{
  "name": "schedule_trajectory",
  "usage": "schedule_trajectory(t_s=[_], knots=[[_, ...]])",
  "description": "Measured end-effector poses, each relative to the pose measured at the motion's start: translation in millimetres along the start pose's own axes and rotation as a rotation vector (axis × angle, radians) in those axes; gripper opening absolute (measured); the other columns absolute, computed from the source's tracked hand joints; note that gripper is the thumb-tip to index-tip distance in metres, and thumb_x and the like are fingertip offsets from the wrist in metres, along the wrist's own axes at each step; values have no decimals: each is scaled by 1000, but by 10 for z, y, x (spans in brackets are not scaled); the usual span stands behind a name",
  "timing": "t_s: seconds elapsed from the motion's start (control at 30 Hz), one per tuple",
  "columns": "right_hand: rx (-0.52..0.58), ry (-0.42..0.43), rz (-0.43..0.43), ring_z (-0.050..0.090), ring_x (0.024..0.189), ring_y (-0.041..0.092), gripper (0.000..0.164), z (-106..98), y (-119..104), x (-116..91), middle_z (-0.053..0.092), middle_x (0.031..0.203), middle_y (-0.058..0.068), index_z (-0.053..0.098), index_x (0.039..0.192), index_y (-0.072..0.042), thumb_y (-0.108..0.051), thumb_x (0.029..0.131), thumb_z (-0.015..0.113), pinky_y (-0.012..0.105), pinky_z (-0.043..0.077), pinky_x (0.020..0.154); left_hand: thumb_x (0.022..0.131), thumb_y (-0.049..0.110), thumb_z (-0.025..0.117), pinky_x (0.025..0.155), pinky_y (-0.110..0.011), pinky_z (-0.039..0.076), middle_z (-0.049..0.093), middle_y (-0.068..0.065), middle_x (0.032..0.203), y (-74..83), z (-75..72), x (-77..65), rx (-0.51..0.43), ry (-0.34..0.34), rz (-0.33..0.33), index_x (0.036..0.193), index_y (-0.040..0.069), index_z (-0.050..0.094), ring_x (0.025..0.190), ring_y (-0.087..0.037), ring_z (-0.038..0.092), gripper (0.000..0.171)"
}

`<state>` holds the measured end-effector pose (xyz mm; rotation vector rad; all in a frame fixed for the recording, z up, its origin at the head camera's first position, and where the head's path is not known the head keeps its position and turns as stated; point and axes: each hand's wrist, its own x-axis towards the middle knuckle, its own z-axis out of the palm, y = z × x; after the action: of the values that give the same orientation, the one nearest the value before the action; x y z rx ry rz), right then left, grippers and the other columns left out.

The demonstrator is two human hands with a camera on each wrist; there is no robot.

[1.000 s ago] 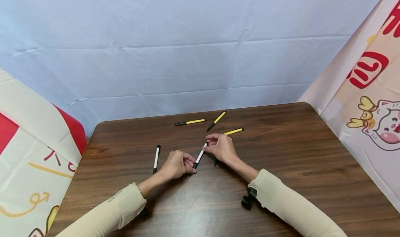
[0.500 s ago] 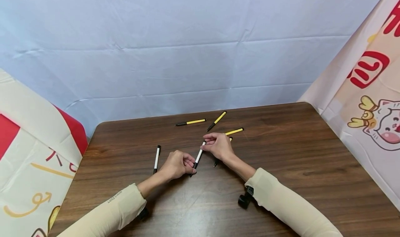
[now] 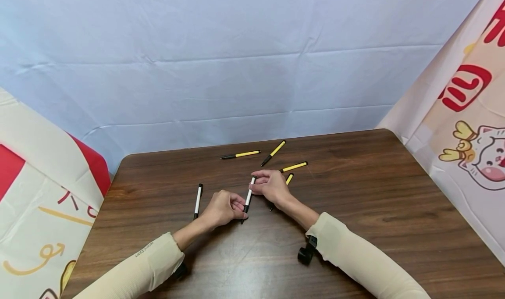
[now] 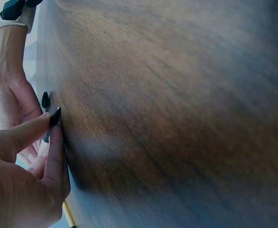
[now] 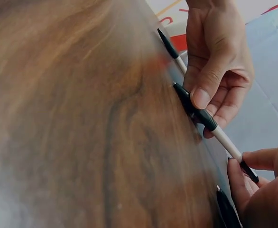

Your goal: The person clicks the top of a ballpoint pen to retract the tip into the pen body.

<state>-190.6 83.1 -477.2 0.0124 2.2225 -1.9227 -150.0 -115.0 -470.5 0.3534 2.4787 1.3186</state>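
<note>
White pen (image 3: 249,196) is pinched near its tip by left hand (image 3: 221,208), thumb against black grip section; far end is pinched by right hand (image 3: 273,187). Pen is held slanted between the two, over mid-table (image 3: 355,180); tip-to-table contact can't be told. Second white pen (image 3: 198,198) is laid just left of left hand. Four yellow pens (image 3: 247,153) are scattered farther right, two partly hidden by right hand and wrist.
</note>
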Motion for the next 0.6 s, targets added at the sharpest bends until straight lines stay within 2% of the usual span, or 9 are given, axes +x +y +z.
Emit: schedule_trajectory(t_s=[0.17, 0.3, 0.4, 0.5, 0.6], knots=[[177, -39, 48, 77, 81, 18, 44, 20, -35, 9, 78, 97, 22, 67, 133, 9, 12, 90, 77, 34, 66, 78, 76, 2, 93, 70, -20, 59, 77, 0, 80, 4, 3, -17, -8, 10, -6, 94, 2, 79, 74, -6, 70, 23], [212, -53, 53, 77, 82, 17, 45, 25, -47, 26, 77, 103, 28, 66, 135, 9, 12, 91, 76, 32, 65, 78, 78, 1, 92, 70, -20, 59, 78, -3, 83, 10, 5, -33, -60, 15, -22, 99, 0, 79, 77, -8, 72, 25], [225, -68, 55, 78, 87, 21, 45, 26, -57, 43, 75, 109, 31, 65, 136, 9, 11, 93, 75, 32, 65, 80, 79, 1, 91, 70, -21, 59, 79, -5, 87, 14, 6, -46, -112, 16, -41, 102, -2, 78, 79, -11, 74, 26], [234, -86, 62, 79, 94, 27, 44, 20, -71, 60, 74, 113, 32, 65, 137, 8, 10, 94, 74, 33, 65, 81, 81, 2, 90, 71, -21, 59, 80, -7, 90, 17, 8, -53, -148, 16, -53, 105, -2, 78, 82, -13, 76, 27], [237, -104, 61, 79, 95, 28, 44, 16, -89, 71, 74, 114, 31, 65, 138, 8, 9, 95, 73, 34, 65, 83, 82, 2, 89, 72, -21, 59, 80, -10, 93, 22, 7, -57, -183, 15, -53, 108, -3, 77, 84, -14, 76, 28]])
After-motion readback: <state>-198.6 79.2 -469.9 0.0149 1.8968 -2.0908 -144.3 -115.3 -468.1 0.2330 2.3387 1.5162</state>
